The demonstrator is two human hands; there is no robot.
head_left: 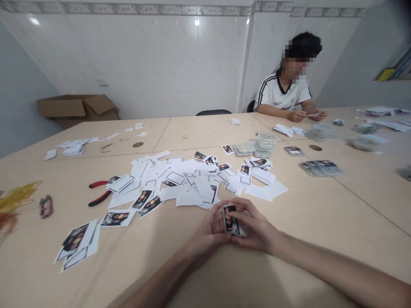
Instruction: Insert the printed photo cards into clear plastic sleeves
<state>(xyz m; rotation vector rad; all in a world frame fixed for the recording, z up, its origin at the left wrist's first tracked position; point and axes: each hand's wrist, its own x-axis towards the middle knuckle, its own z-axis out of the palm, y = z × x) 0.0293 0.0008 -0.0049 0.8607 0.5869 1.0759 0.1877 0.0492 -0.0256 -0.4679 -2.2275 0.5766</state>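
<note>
Close to the table's near edge, my left hand point(210, 229) and my right hand point(253, 226) meet around a small box with a dark printed card point(231, 220) on its face. The fingers of both hands are closed on its sides, and the right fingers also lie across its front. Its back is hidden by my palms. Just beyond my hands spreads a loose heap of white paper slips point(192, 184), some blank and some printed with the same dark picture. A few printed cards point(75, 239) overlap at the left.
Red-handled pliers point(99, 192) lie partly under the slips. Farther left are a pink object point(46, 207) and yellow strings point(19, 196). Clear boxes point(265, 145) stand stacked at the right, near filled boxes point(321, 168). Across the table sits a person point(284, 94); a cardboard box point(78, 109) stands behind.
</note>
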